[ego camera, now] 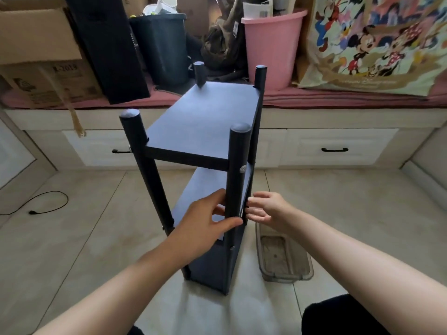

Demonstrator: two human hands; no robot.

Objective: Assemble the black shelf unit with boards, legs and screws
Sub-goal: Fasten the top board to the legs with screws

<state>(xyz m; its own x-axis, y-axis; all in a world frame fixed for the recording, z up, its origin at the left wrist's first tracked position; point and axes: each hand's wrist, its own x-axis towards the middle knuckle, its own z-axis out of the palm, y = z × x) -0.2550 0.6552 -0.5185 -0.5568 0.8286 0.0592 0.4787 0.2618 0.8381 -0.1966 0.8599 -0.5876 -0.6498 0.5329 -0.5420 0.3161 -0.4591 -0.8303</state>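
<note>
The black shelf unit (205,122) stands upright on the tiled floor, with stacked boards between several round black legs. A silver screw head (242,169) shows on the near right leg (238,165). My left hand (205,223) grips that leg at mid height, thumb across its front and fingers behind. My right hand (263,210) is just right of the same leg, its fingertips at the edge of the middle board (208,189); whether they pinch anything is hidden.
A clear plastic tray (284,259) lies on the floor right of the unit. A drawer bench (338,146) behind carries a cardboard box (41,68), dark bin (162,47), pink bucket (273,44) and printed bag (372,44). A black cable (46,201) lies at left.
</note>
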